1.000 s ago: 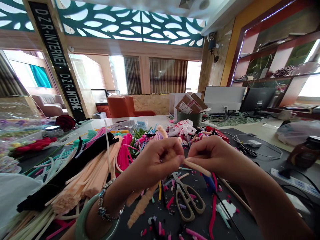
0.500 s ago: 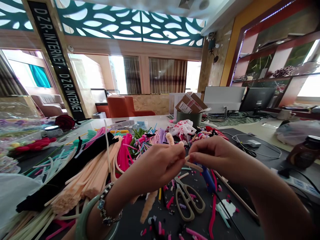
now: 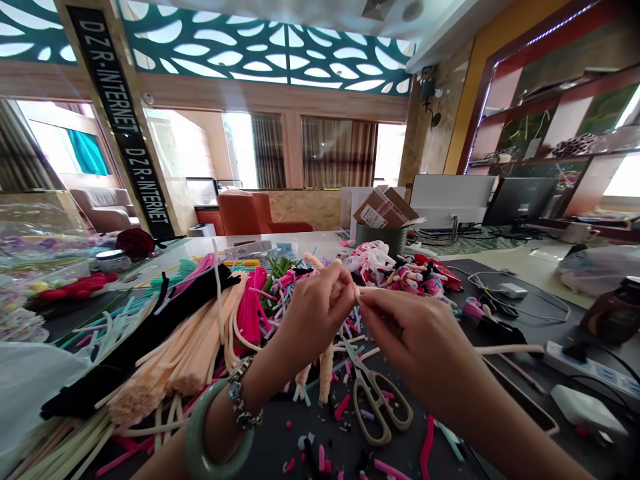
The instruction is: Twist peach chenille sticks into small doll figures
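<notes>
My left hand (image 3: 320, 307) is closed in a pinch on a cream, fuzzy pipe-cleaner piece (image 3: 326, 377). Coiled lengths of that piece stick out above the fist and hang below it. At the left fingertips, my right hand (image 3: 407, 327) pinches a thin cream strand of the same piece; the fingertips of both hands nearly touch. Just under the hands lie scissors (image 3: 383, 400) with beige handles, blades slightly apart. A long cream pipe cleaner (image 3: 510, 349) shows beyond my right forearm, and I cannot tell whether it joins the held piece.
Bundles of peach pipe cleaners (image 3: 193, 360), a black bundle (image 3: 135, 347) and pink stems (image 3: 250, 310) lie left. Coloured offcuts (image 3: 343, 407) litter the dark tabletop. A green bin (image 3: 383, 237) holding a cardboard box stands behind. A power strip (image 3: 593, 367) and cables lie right.
My right hand has moved lower and left, its fingertips now pinching close to my left hand. The held piece has turned more upright. The blue tool near the right hand has gone out of sight.
</notes>
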The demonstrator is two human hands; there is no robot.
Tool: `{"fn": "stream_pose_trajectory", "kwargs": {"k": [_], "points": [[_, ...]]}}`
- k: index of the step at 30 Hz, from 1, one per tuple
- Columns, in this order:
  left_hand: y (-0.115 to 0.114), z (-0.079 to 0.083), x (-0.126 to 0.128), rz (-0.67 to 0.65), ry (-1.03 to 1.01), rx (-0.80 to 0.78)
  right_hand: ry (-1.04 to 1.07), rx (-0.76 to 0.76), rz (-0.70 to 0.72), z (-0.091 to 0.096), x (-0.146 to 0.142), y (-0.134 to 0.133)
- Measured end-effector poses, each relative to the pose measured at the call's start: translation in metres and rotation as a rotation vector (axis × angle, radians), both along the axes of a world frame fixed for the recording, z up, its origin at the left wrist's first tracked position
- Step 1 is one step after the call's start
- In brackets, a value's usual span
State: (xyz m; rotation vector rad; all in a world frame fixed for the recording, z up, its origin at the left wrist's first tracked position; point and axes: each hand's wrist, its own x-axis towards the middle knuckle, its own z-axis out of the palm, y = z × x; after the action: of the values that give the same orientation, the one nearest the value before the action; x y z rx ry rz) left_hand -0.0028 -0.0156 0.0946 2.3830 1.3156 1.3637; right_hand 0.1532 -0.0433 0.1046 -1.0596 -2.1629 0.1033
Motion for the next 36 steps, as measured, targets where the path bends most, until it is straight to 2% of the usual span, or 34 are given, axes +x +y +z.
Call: {"fn": "stream_pose_trajectory", "kwargs": {"k": [5, 9, 13, 17, 20, 23, 27, 29, 31, 33, 36], "points": [[0.007, -0.005, -0.002, -0.175, -0.354, -0.176, 0.184, -0.007, 0.097, -0.009, -0.010, 0.013], [0.010, -0.003, -0.005, -0.300, -0.562, -0.289, 0.298, -0.150, 0.180, -0.016, -0.012, 0.027], [0.009, 0.004, -0.013, -0.415, -0.545, -0.381, 0.357, -0.311, 0.243, -0.015, -0.006, 0.039], [0.004, 0.011, -0.022, -0.509, -0.395, -0.480, 0.337, -0.298, 0.236, -0.008, 0.004, 0.044], [-0.001, 0.013, -0.025, -0.468, -0.240, -0.511, 0.312, -0.285, 0.220, -0.002, 0.010, 0.042], [-0.005, 0.015, -0.023, -0.370, -0.035, -0.426, 0.245, -0.223, 0.173, 0.002, 0.013, 0.035], [-0.005, 0.014, -0.016, -0.179, 0.156, -0.163, 0.029, 0.106, 0.070, 0.002, 0.010, 0.022], [-0.004, 0.012, -0.013, -0.113, 0.185, -0.070, -0.046, 0.281, 0.005, -0.001, 0.007, 0.017], [-0.003, 0.010, -0.010, -0.060, 0.180, 0.005, -0.054, 0.391, -0.029, -0.005, 0.003, 0.013], [-0.001, 0.007, -0.009, 0.001, 0.141, 0.074, -0.023, 0.431, -0.036, -0.010, -0.002, 0.011], [0.001, 0.003, -0.009, 0.083, 0.028, 0.141, 0.021, 0.405, -0.027, -0.016, -0.009, 0.009]]}}
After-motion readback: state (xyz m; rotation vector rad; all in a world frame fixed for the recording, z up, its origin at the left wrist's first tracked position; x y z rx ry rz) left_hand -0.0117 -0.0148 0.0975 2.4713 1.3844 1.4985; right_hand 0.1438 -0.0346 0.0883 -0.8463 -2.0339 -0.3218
